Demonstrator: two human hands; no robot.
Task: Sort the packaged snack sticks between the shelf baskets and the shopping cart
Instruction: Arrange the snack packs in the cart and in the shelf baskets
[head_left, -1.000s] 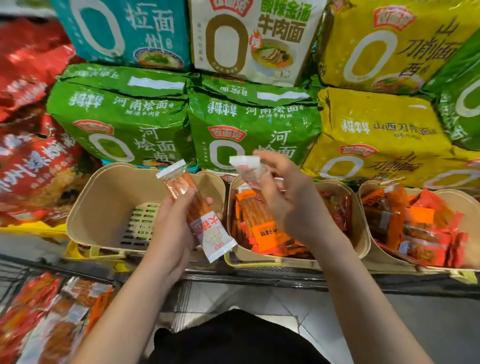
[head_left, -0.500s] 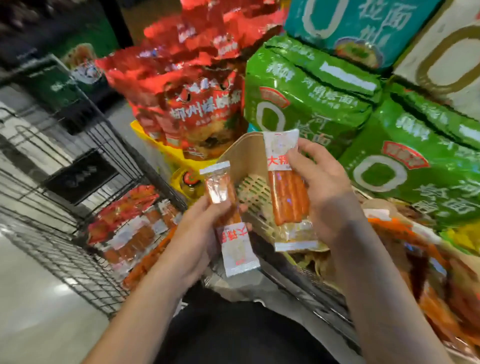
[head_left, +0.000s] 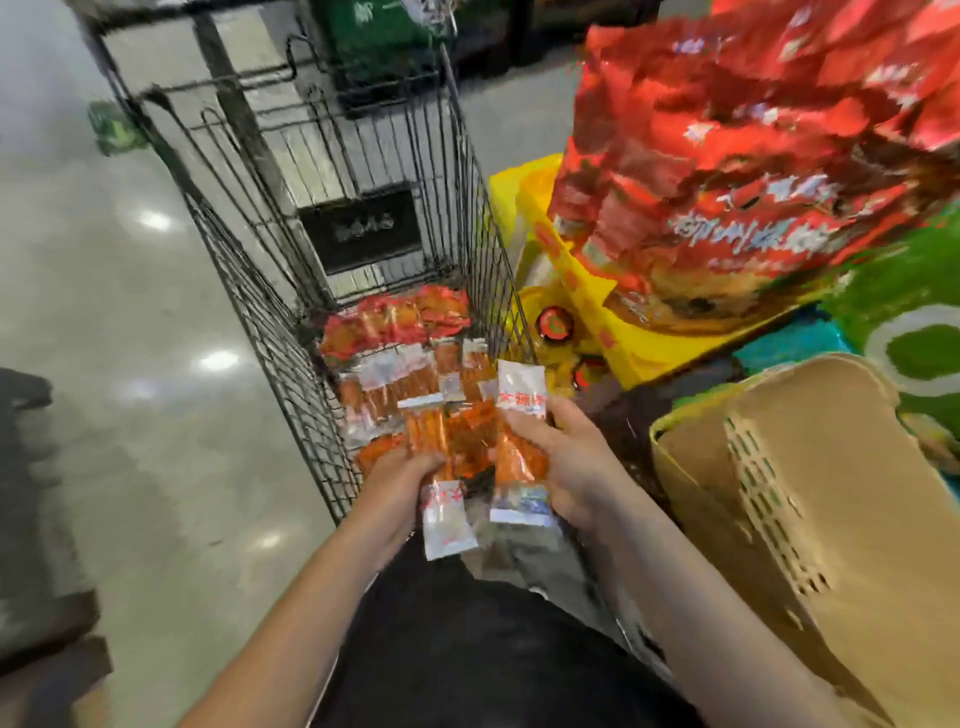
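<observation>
your hands hold two snack sticks over the black wire shopping cart.
left hand grips one orange clear-wrapped packet; right hand grips another white-ended packet, beside the beige slotted shelf basket.

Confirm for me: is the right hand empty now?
No, the right hand grips a snack stick packet over the near end of the shopping cart, just as the left hand grips another.
</observation>
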